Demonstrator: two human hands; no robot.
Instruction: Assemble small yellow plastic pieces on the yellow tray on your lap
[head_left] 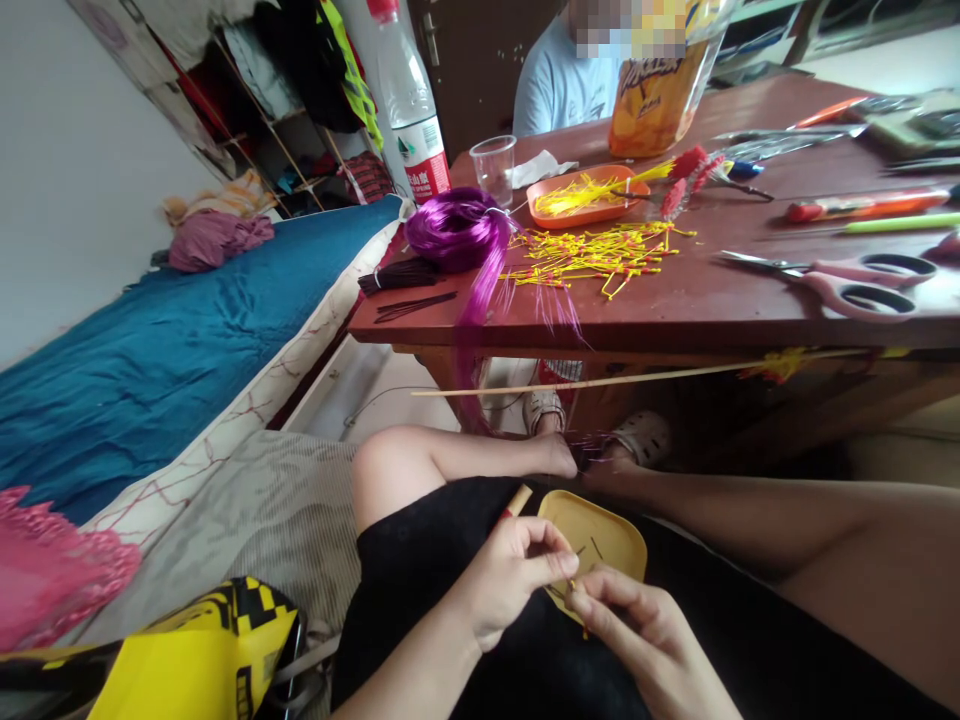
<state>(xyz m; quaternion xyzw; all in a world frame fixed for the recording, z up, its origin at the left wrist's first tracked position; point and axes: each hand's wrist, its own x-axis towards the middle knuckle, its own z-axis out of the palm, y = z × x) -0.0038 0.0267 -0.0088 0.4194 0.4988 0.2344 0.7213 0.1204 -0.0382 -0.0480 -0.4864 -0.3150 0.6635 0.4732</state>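
Observation:
Over my lap, my left hand (517,565) is closed in a pinch, thumb against forefinger. Close beside it, my right hand (634,620) pinches as well, the fingertips of both nearly meeting. Between them is a small, thin yellow-and-dark stem (574,585); an orange-yellow end pokes out below my right fingers. Its finer detail is too small to make out. Beneath and behind the fingers lies a shallow yellow tray (626,530) with a few short dark pieces in it. A tan stick-like end (519,500) with red at its base shows behind my left hand.
On the red-brown table (675,310) lie a purple fibre bundle (457,230), dark stems (397,277), yellow red-tipped stems (600,250), an orange dish (585,215) and pink scissors (847,275). A long thin stick (600,382) crosses below its edge. A person (555,85) sits opposite.

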